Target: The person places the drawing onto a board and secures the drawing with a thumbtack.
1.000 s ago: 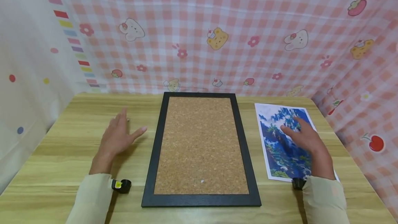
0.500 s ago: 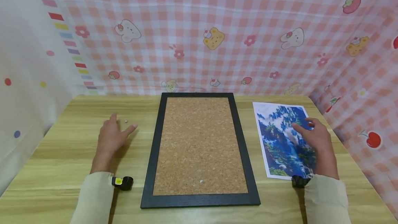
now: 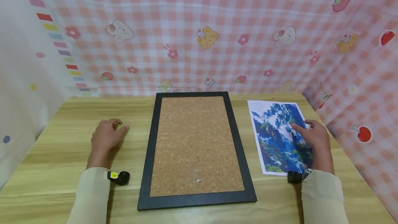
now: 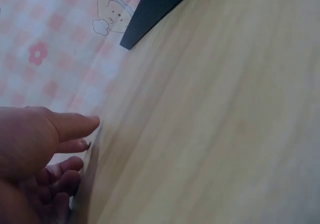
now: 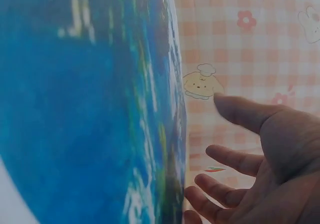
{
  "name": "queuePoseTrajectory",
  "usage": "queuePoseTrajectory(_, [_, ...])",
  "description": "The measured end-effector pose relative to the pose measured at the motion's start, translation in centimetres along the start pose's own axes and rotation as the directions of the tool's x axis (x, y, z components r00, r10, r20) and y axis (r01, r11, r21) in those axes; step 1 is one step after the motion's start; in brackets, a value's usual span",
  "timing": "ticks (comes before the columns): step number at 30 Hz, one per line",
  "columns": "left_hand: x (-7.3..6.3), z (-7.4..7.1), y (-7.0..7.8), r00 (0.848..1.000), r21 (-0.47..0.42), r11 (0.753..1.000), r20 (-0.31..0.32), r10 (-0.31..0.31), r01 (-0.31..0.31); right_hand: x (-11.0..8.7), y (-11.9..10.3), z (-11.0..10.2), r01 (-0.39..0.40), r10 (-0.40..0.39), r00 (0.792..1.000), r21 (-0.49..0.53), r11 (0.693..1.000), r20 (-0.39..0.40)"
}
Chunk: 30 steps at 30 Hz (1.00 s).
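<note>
My left hand (image 3: 105,137) is low over the table, left of a cork board (image 3: 196,144) in a black frame. Its index fingertip is right at a small, dark, shiny thing (image 3: 120,122), whose kind I cannot tell. In the left wrist view the thumb stays apart from that index finger, and the other fingers (image 4: 60,181) are loosely bent. On the right, a printed blue mountain landscape (image 3: 275,130) with white margins lies flat. My right hand (image 3: 315,139) hovers at its right edge, thumb over the print. The right wrist view shows relaxed, spread fingers (image 5: 235,161) holding nothing.
A tiny shiny spot (image 3: 198,180) shows low on the cork. Each wrist carries a small black camera (image 3: 123,178). Behind the wooden table (image 3: 130,196) hangs a pink checked cloth (image 3: 186,61), which also lines the right side.
My left hand has lowered and bent its index finger to the small shiny thing. My right hand has drawn back from over the print to its right edge. The head view has shifted slightly.
</note>
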<state>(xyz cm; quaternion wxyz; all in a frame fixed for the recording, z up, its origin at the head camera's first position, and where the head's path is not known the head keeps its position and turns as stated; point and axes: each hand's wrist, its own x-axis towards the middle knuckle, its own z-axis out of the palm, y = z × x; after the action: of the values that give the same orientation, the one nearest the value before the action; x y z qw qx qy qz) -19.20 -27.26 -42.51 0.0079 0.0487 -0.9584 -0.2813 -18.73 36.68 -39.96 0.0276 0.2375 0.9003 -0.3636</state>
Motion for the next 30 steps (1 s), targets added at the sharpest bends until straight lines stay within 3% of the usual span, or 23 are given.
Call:
queuePoseTrajectory(8, [-0.1, -0.1, -0.5, 0.996, 0.038, 0.996, -0.033, -0.085, 0.086, 0.7, 0.0, 0.7, -0.030, 0.029, 1.000, -0.032, 0.999, -0.009])
queuePoseTrajectory(12, [0.1, -0.1, -0.2, 0.995, 0.038, 0.995, -0.046, -0.088, 0.089, 0.6, 0.4, 0.7, -0.060, 0.058, 0.998, -0.046, 0.997, -0.028])
queuePoseTrajectory(17, [0.5, 0.4, 0.4, 0.994, 0.037, 0.993, -0.016, -0.108, 0.109, 0.7, 0.7, -0.1, -0.085, 0.081, 0.996, -0.097, 0.992, -0.048])
queuePoseTrajectory(25, [0.5, 0.5, 0.6, 0.989, 0.031, 0.990, -0.050, -0.137, 0.138, 0.9, 0.6, -0.5, -0.144, 0.146, 0.989, -0.093, 0.985, 0.007])
queuePoseTrajectory(30, [0.6, 0.5, 0.8, 0.988, 0.033, 0.988, -0.050, -0.149, 0.151, 0.5, 0.8, -1.0, -0.147, 0.150, 0.989, -0.158, 0.976, 0.006])
